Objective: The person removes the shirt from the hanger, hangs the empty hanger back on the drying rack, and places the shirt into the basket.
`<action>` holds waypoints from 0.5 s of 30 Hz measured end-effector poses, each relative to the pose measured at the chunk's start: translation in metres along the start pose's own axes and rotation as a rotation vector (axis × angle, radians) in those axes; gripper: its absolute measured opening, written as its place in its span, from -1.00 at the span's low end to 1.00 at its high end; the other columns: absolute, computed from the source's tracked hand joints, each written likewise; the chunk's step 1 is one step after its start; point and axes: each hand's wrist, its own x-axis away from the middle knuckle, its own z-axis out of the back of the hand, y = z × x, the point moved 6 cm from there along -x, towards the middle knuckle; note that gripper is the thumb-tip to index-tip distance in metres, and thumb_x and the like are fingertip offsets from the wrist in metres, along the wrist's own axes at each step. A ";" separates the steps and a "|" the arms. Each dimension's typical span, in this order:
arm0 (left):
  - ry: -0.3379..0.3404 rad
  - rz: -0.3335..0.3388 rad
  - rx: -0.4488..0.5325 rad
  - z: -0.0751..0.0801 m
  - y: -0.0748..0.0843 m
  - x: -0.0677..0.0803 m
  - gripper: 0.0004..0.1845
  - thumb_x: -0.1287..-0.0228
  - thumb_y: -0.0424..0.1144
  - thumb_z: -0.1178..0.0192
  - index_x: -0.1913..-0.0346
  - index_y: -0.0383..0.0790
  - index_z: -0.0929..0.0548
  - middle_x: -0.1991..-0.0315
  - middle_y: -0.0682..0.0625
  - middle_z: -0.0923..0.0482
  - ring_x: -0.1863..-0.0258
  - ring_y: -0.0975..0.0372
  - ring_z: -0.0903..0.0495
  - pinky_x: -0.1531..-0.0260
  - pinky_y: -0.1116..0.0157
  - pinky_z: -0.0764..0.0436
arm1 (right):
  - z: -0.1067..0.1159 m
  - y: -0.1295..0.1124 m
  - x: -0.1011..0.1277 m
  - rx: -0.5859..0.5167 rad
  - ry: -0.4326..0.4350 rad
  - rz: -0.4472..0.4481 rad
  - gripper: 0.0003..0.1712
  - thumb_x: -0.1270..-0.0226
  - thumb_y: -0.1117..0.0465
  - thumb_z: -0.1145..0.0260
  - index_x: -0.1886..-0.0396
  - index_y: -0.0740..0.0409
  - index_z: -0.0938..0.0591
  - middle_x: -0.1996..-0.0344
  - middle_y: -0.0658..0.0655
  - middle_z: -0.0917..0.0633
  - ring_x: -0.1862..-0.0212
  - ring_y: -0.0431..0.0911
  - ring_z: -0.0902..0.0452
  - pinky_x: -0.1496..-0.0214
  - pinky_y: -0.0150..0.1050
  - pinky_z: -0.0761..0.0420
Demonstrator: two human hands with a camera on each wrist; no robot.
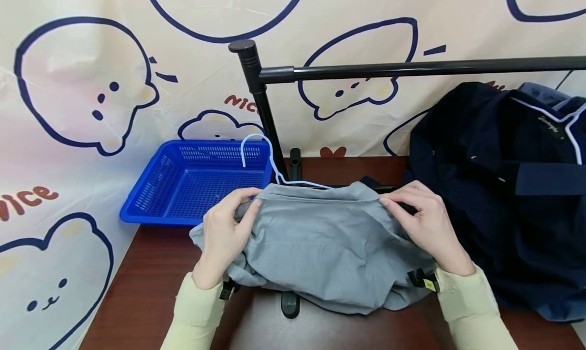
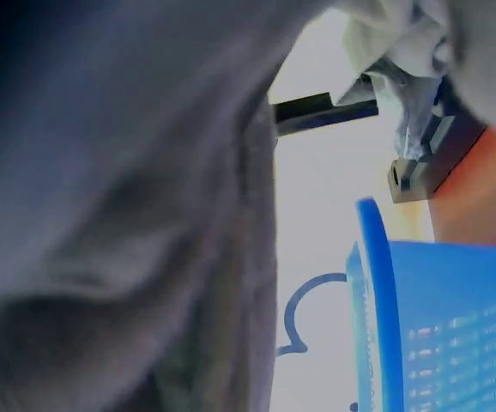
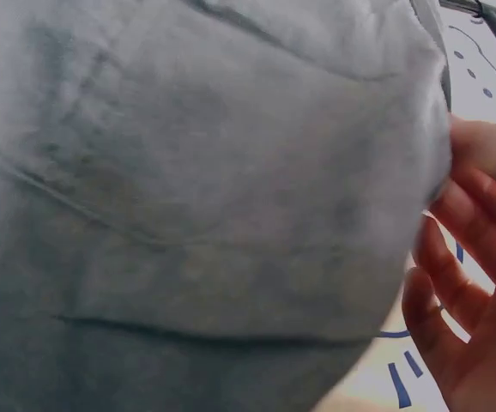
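A grey shirt [image 1: 316,243] hangs bunched between my two hands in the head view, its collar fold running along the top. My left hand [image 1: 229,230] pinches the collar's left end between thumb and fingers. At the opposite end, my right hand [image 1: 426,217] pinches the cloth the same way. Behind the collar, a light blue hanger [image 1: 274,162] shows its hook and part of one shoulder; the rest is hidden by the shirt. Grey cloth [image 3: 231,215] fills most of the right wrist view, with the right fingers at its edge. Blurred cloth covers much of the left wrist view.
A blue plastic basket [image 1: 167,215] stands at the back left on the brown table [image 1: 123,294]. Behind the shirt rises a black clothes rack [image 1: 412,68], its bar running right. Dark navy garments [image 1: 485,197] on a hanger are at the right. A printed curtain [image 1: 192,80] forms the backdrop.
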 end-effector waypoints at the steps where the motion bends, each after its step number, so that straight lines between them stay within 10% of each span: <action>1: -0.002 0.008 0.000 0.001 -0.001 0.000 -0.82 -0.40 -0.24 -0.31 0.00 -0.10 -0.77 0.20 0.07 -0.73 0.53 0.31 -0.50 0.61 0.31 -0.36 | 0.002 0.002 0.001 0.013 0.005 -0.005 -0.73 -0.10 0.48 -0.55 0.26 0.06 -0.86 0.30 -0.11 -0.75 0.25 -0.21 -0.53 0.24 -0.45 -0.45; 15: -0.064 0.011 0.004 -0.006 0.012 -0.004 -0.73 -0.44 -0.24 -0.26 -0.14 -0.07 -0.72 0.18 0.07 -0.69 0.57 0.33 -0.38 0.63 0.28 -0.31 | -0.006 0.005 0.009 -0.087 0.012 -0.147 -0.78 -0.26 0.53 -0.42 0.24 0.16 -0.79 0.51 -0.06 -0.57 0.54 -0.25 -0.43 0.53 -0.43 -0.38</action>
